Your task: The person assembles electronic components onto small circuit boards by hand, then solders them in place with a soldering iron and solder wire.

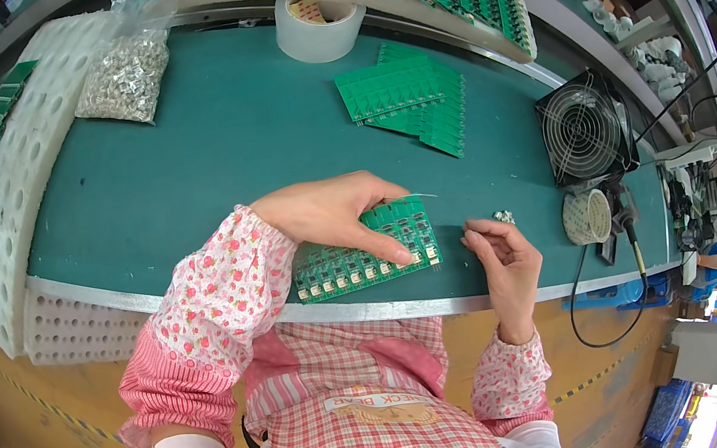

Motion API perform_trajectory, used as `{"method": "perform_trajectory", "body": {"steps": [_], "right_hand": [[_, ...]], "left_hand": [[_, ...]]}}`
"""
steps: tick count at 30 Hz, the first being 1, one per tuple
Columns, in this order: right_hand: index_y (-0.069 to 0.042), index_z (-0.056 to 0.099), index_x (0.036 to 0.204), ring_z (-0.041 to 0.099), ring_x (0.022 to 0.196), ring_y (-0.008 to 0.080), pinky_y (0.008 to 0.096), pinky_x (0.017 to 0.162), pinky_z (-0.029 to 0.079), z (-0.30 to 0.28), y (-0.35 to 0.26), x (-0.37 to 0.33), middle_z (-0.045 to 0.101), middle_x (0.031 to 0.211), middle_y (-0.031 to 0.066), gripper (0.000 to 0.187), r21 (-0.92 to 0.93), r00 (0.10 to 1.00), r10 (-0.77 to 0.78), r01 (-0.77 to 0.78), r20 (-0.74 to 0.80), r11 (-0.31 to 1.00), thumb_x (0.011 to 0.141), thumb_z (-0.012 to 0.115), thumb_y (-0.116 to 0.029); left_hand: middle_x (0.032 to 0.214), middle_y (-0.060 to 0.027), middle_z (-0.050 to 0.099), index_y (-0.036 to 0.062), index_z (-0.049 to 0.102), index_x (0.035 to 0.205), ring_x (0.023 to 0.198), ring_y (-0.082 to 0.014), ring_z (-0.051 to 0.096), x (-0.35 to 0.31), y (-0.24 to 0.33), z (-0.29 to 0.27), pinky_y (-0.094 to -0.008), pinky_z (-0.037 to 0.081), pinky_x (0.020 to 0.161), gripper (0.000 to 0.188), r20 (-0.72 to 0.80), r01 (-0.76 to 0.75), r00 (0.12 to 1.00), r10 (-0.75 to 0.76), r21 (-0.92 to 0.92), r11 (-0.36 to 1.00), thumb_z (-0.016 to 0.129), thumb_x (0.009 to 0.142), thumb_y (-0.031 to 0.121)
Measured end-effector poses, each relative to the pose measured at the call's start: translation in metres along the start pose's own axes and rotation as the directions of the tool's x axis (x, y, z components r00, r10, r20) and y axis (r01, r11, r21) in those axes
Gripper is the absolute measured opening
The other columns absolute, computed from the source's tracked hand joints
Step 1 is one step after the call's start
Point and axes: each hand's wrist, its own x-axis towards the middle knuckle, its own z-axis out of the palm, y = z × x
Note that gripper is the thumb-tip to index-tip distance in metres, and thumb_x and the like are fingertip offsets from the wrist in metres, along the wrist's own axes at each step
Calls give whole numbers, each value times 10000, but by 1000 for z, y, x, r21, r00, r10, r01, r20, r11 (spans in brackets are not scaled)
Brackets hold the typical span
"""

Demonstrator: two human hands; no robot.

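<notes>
See a green circuit board, rectangular, lengthwise along the near bench edge — lined with cream components. Note small pale parts — loosely clustered to its right.

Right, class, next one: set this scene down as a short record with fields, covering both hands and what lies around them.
Left hand: on a green circuit board, thumb across its face
Right hand: fingers curled, beside small pale parts; whether it holds one is unclear
Surface: green tabletop
Far side: bag of small parts, tape roll, overlapping green boards
Right side: black fan
</notes>
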Motion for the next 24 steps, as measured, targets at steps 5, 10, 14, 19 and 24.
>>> {"method": "perform_trajectory", "body": {"steps": [5,10,14,19,24], "right_hand": [[7,654,953,608,888,170,293,747,482,0,-7,5,646,1015,92,180,-589,891,-439,419,120,691,776,685,11],[-22,578,1140,566,925,154,286,764,476,-49,2,-2,610,1094,80,305,-367,900,-323,206,-293,907,851,645,-91],[-5,493,1235,549,837,104,216,673,468,-147,25,-7,593,1069,88,371,406,818,104,167,-566,898,935,570,-210],[3,431,1282,527,695,105,201,561,458,-268,80,-5,588,1021,100,472,741,760,332,278,-559,611,935,572,-285],[-54,391,1353,563,704,104,191,551,471,-306,91,17,590,1108,129,517,696,910,134,198,-391,690,954,517,-356]], "left_hand": [[836,-39,668,3,598,1019,743,-69,594,6,8,-2,-251,476,631,355,19,-38,999,34,317,948,750,783,221],[808,-110,660,20,566,1084,767,-261,633,19,21,8,-367,474,691,414,3,-1,1000,-1,587,809,735,747,191],[914,-151,635,32,562,1120,930,-343,593,25,28,16,-420,434,830,447,17,13,999,-37,727,687,720,722,160],[985,-130,577,32,562,1114,982,-330,538,17,27,28,-400,392,873,451,-89,-12,981,170,857,516,722,730,206],[775,-91,439,36,449,791,726,-264,416,-13,46,41,-356,319,710,309,-368,60,829,421,806,589,569,847,315]]}}
